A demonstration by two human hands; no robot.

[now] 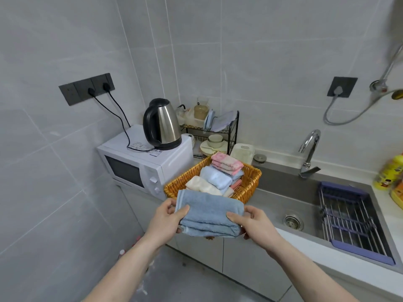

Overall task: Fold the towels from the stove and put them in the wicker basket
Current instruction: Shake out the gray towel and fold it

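Observation:
A folded blue towel (209, 212) hangs in the air just in front of the wicker basket (250, 182), covering its near rim. My left hand (165, 221) grips the towel's left end and my right hand (250, 223) grips its right end, thumbs on top. The basket stands on the counter between the microwave and the sink. It holds several folded towels: a pink one (226, 163) at the back, a light blue one (217, 177) in the middle and a cream one (201, 185) near the front. The stove is out of view.
A white microwave (139, 166) with a steel kettle (162, 125) on top stands left of the basket. Behind is a black dish rack (233, 131) with bowls. To the right lie the steel sink (305, 205), its tap (309, 149), a purple drain rack (353, 221) and yellow bottles (390, 173).

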